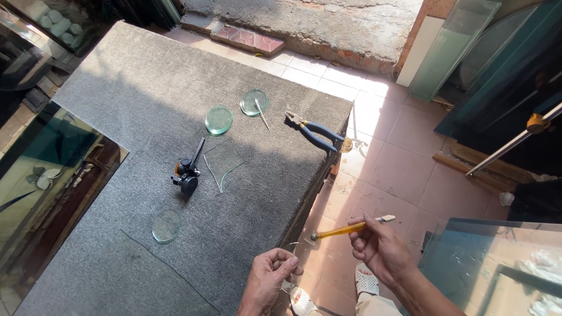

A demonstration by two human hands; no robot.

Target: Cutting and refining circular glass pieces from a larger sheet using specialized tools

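Glass cutter (pixel 351 227) in right hand (pixel 380 248)

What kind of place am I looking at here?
Likely a glass-cutting workshop: cut glass discs lie on a felt-covered table, glass sheets lean against the wall, and the right hand holds a yellow-handled glass cutter.

Packages, labels, signs, screens: none recorded.
No package, label, sign or screen was in view in the head view (nothing boxed, wrapped, tagged or lit showed on the work surface or on the floor beside it).
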